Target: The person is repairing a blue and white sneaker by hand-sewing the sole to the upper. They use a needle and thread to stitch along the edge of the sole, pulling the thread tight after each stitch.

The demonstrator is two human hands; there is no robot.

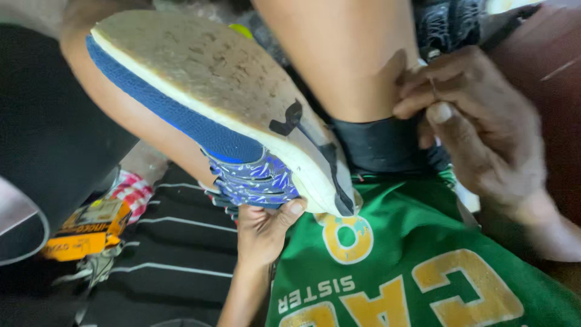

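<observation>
My left hand (263,227) grips a shoe (212,91) from below, by its blue patterned upper. The shoe is tipped on its side, and its worn tan sole with black marks faces me. My right hand (478,133) is at the right, against my bare leg (345,54). Its fingers are pinched on what looks like a thin thread (433,89), which is too fine to make out well. The shoe and my right hand are apart, with the leg between them.
A green shirt with yellow lettering (423,242) covers my lap, and black shorts (381,145) end just above it. A black cloth with white stripes (175,254) lies at lower left, beside an orange-yellow packet (88,233) and a red checked rag (132,192).
</observation>
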